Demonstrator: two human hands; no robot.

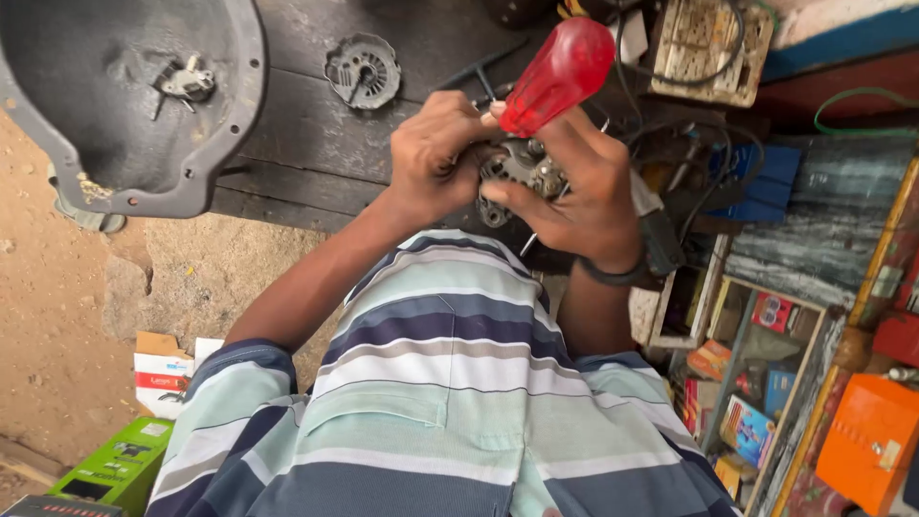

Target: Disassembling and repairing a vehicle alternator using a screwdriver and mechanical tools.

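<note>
My left hand (436,158) and my right hand (579,196) are closed around a grey metal motor-like part (517,168), held over a dark wooden workbench (306,144). A screwdriver with a translucent red handle (560,72) rises from the part. Its handle base is pinched between my right thumb and my left fingertips. My right fingers curl under the part, and a dark band circles my right wrist. A thin metal tip shows just below the hands. My striped shirt fills the lower part of the view.
A large grey metal housing (235,115) lies at the bench's left end, and a round finned cover (362,70) lies behind the hands. Cables and a perforated box (704,43) are at the back right. Shelves of small boxes (756,383), an orange case (866,440) and cartons (158,373) surround me.
</note>
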